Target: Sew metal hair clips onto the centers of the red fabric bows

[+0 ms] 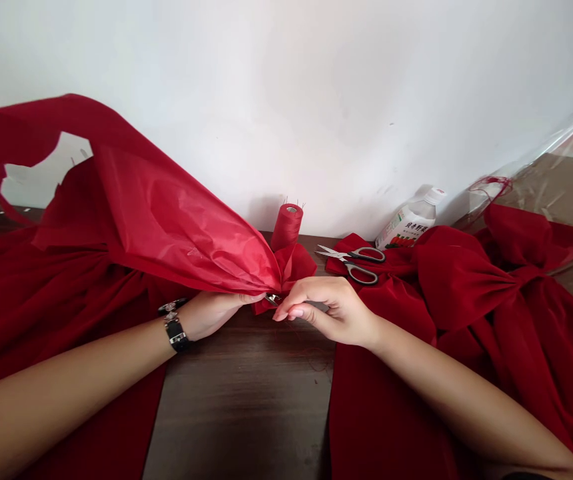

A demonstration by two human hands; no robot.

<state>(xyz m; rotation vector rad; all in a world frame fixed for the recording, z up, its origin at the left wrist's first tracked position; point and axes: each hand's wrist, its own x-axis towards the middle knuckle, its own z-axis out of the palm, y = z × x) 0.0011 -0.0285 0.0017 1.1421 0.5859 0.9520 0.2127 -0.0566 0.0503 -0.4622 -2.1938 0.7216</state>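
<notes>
Your left hand (pixel 211 315) clenches the narrow gathered end of the sheer red fabric (pixel 181 227), holding its folds bunched while the loose end billows up, and your right hand (pixel 331 310) pinches its fingers (pixel 286 313) just beside it (what they grip, perhaps thread by a small metal piece (pixel 272 299), is too fine to tell). Beyond your 2 hands, a red spool (pixel 286 227), steel scissors (pixel 350 263) and a plastic bottle (pixel 409 220) stand on the dark wooden table (pixel 246 393), and red velvet (pixel 466 280) lies to either side.
</notes>
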